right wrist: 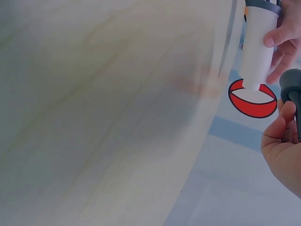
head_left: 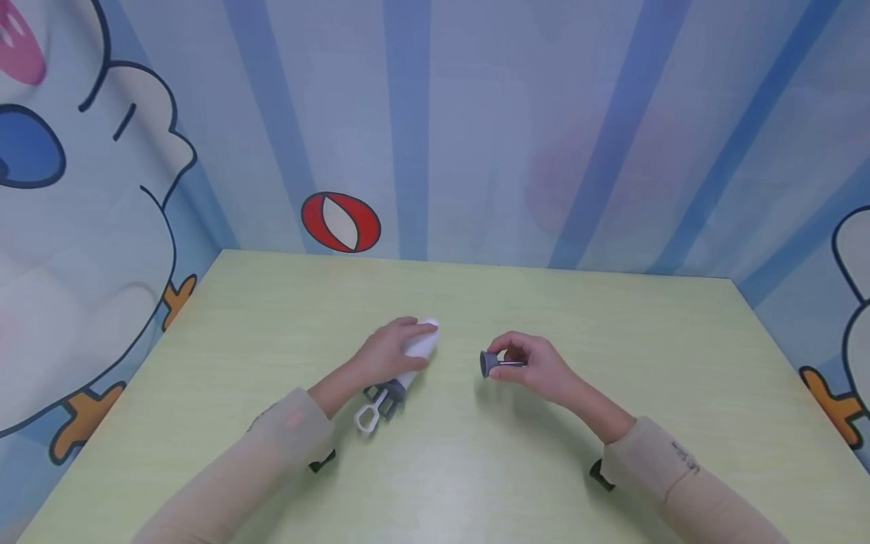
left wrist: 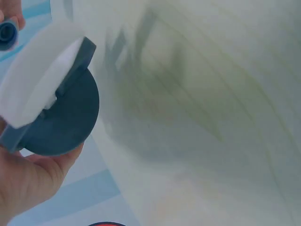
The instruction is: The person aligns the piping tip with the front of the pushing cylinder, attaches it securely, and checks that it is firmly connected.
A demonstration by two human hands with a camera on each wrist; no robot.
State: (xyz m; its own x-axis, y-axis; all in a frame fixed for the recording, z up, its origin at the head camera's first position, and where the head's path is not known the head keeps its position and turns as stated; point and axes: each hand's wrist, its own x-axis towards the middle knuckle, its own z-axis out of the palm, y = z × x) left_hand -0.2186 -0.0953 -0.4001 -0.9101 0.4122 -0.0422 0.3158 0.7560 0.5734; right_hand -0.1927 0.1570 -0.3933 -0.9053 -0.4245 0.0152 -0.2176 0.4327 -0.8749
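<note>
Head view, left of centre: my left hand [head_left: 384, 359] grips a white cylinder [head_left: 423, 346], fingers and thumb round its sides; its dark grey collar [head_left: 394, 387] and pale looped handle [head_left: 368, 418] point to the lower left; right of centre, my right hand [head_left: 541, 368] pinches a small dark grey stemmed piece [head_left: 485, 364] — narrow grip, flared end facing left; the two objects are apart, over the pale green table [head_left: 612, 317]; right wrist view, upper right: the cylinder's narrow tip points down — red-and-white oval [right wrist: 254, 109] just behind it.
</note>
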